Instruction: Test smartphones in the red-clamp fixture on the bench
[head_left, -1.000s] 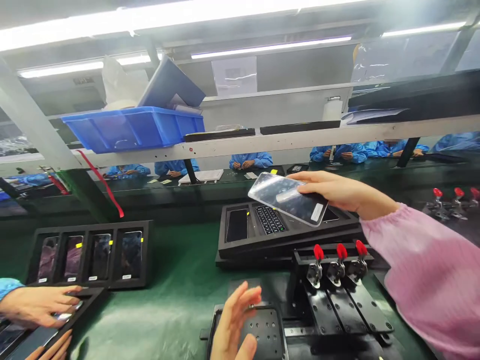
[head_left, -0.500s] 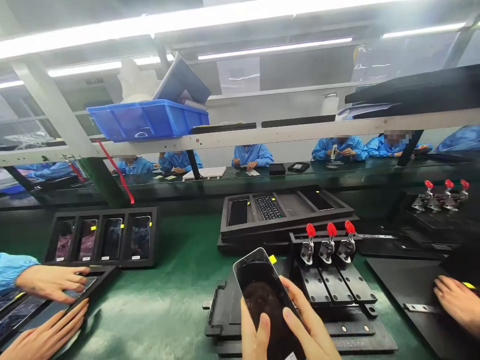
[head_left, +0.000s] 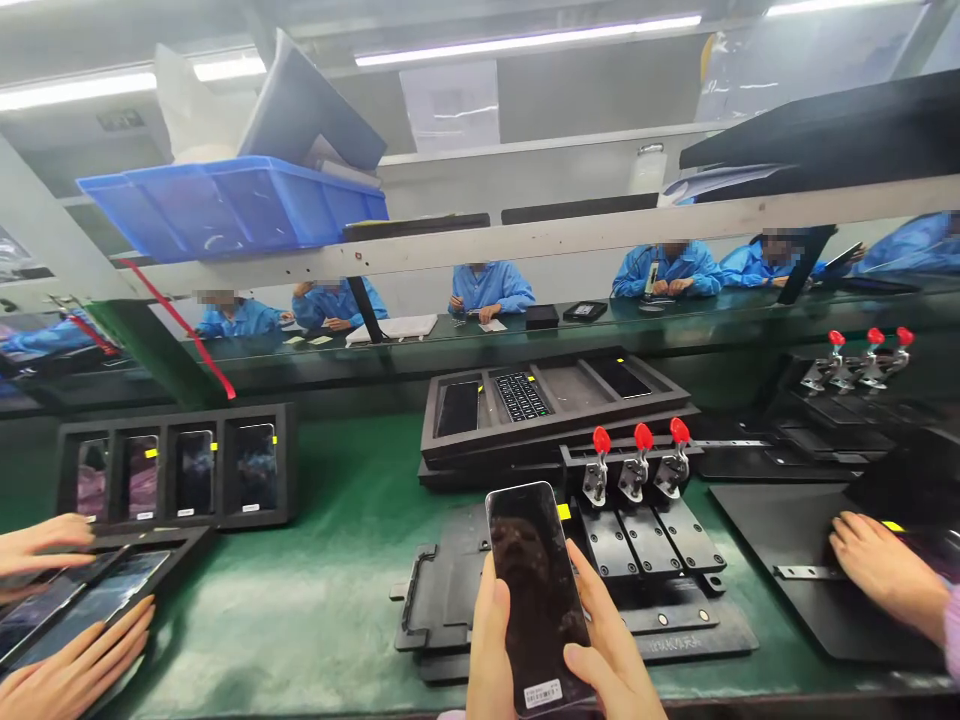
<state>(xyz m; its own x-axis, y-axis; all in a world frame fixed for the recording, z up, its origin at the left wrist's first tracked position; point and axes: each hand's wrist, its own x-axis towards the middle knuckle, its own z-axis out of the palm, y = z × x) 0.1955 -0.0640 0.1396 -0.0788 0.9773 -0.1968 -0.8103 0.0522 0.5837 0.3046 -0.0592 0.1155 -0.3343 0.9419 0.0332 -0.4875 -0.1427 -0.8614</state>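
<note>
A black glossy smartphone with a white barcode label at its lower edge, held upright over a black fixture plate, gripped in the left hand: thumb along one long side, fingers curled round the other. Right hand open, fingers slightly spread, lying flat on a black mat. Between them, three red-handled steel toggle clamps. Farther left, a co-worker's hands over a black tray of glass-fronted phones. Beyond, a black four-slot tray holding dark phones.
</note>
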